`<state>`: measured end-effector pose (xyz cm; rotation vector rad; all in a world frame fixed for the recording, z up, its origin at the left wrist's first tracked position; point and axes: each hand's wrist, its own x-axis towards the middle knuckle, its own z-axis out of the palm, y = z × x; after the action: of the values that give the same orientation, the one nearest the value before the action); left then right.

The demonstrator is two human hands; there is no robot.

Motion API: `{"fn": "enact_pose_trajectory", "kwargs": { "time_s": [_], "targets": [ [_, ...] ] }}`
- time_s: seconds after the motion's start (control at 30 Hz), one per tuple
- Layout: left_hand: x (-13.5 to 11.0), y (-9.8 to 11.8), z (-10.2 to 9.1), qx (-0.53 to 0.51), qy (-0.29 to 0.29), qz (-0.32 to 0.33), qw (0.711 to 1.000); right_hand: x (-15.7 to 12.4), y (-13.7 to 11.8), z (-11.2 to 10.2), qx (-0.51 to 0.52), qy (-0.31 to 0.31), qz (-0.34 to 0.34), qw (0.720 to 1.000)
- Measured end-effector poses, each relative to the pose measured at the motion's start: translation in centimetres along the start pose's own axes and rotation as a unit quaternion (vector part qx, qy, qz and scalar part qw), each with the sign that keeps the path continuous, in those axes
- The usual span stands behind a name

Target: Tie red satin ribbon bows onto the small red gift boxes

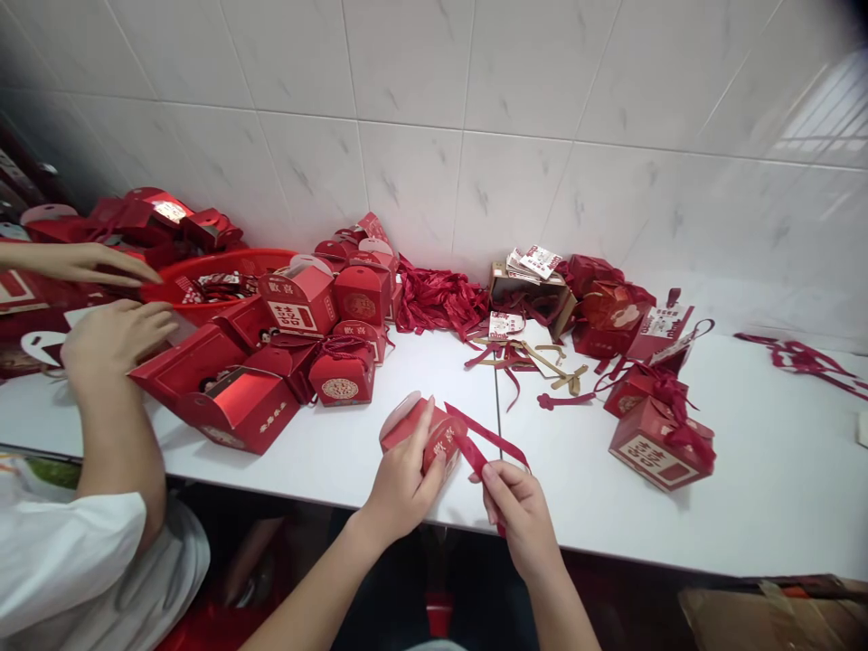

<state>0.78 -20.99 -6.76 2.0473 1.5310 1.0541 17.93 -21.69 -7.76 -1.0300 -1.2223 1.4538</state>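
Note:
My left hand [401,484] grips a small red gift box [429,436] near the front edge of the white table [779,470]. My right hand [516,506] pinches a red ribbon [483,441] that runs up and across the box's top. Both hands sit close together just off the table's front edge.
A co-worker in a white shirt at the left has two hands [112,339] over a pile of red boxes [298,344] and a red basin [223,271]. Loose red ribbons [438,298] lie by the wall. Tied boxes [661,443] stand right, beside a cardboard box of tags [529,280].

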Motion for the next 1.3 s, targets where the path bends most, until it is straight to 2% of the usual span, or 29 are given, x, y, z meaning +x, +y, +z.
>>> {"fn": "enact_pose_trajectory", "kwargs": {
  "time_s": [0.2, 0.7, 0.93, 1.03, 1.13, 1.17, 1.23, 1.3],
  "targets": [
    [0.0, 0.2, 0.1, -0.011, 0.000, 0.004, 1.000, 0.4, 0.5, 1.1, 0.034, -0.011, 0.025, 0.999],
    [0.0, 0.2, -0.2, 0.030, 0.005, 0.081, 0.996, 1.4, 1.1, 1.7, 0.023, 0.042, 0.047, 0.998],
    [-0.1, -0.1, -0.1, 0.027, 0.011, 0.087, 0.996, 1.7, 0.6, 2.2, 0.001, 0.004, 0.023, 1.000],
    [0.0, -0.1, -0.4, 0.002, 0.008, 0.085, 0.996, 1.9, 0.5, 2.2, -0.078, 0.035, -0.030, 0.996],
    [0.3, 0.7, -1.5, 0.001, 0.018, 0.103, 0.995, 2.5, 0.0, 1.8, -0.173, 0.109, -0.136, 0.969],
    [0.5, 1.2, -2.0, 0.005, 0.024, 0.117, 0.993, 2.8, -0.5, 1.7, -0.190, 0.111, -0.168, 0.961],
    [0.8, 2.3, -3.0, 0.006, 0.033, 0.152, 0.988, 3.5, -1.7, 1.9, -0.187, 0.059, -0.209, 0.958],
    [1.1, 3.4, -3.9, -0.003, 0.033, 0.181, 0.983, 4.1, -3.3, 2.3, -0.145, -0.022, -0.209, 0.967]
  ]
}}
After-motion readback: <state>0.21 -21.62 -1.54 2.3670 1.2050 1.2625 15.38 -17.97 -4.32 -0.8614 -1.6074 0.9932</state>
